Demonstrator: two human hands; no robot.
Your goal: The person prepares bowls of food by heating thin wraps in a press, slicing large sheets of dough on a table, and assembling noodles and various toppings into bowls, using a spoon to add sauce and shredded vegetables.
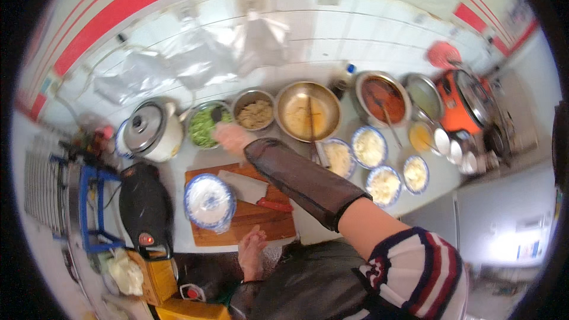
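My right hand (232,137) reaches over the near edge of a metal bowl of chopped green vegetables (202,126). A dark utensil handle (217,114) shows just beyond its fingers; blur hides whether I grip it. Low in front of my body, my left hand (252,249) is near the front edge of a wooden cutting board (271,224), with no object visible in it. On the board lie a cleaver with a red handle (274,205) and a blue-rimmed plate (210,202) covered in clear plastic. Beside the greens stands a metal bowl of light brown food (254,114).
A wide metal bowl (291,93) holds yellowish liquid and a utensil. Further right are a pot of red sauce (383,98), several blue-rimmed bowls of pale food (370,146) and an orange cooker (458,106). At left stand a white rice cooker (166,142) and a black appliance (146,206).
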